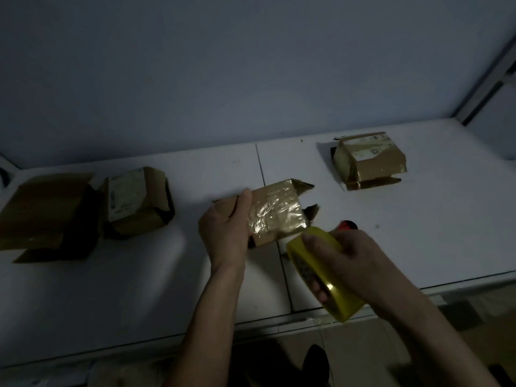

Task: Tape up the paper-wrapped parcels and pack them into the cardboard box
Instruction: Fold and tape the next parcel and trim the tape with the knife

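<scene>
The parcel (275, 212) sits at mid-table, tilted up off the surface, with glossy tape already across its top face. The left hand (226, 233) grips its near-left end, thumb over the top edge. The right hand (350, 263) is wrapped round the tape roll (321, 270), fingers through the core, holding it just beside the parcel's near-right corner.

The light is dim, so I cannot tell for sure whether a strip still runs from roll to parcel. If one does, a pull at a slant would likely wrinkle the tape or fold it onto itself. The torn flaps at the parcel's far-right end look loose and could spring open if taped over slack. A one-handed hold may let the parcel twist.

Two more parcels wait: one (138, 202) at left beside the open box (47, 216), another (368, 160) far right. Something red (346, 225) lies behind the right hand.
</scene>
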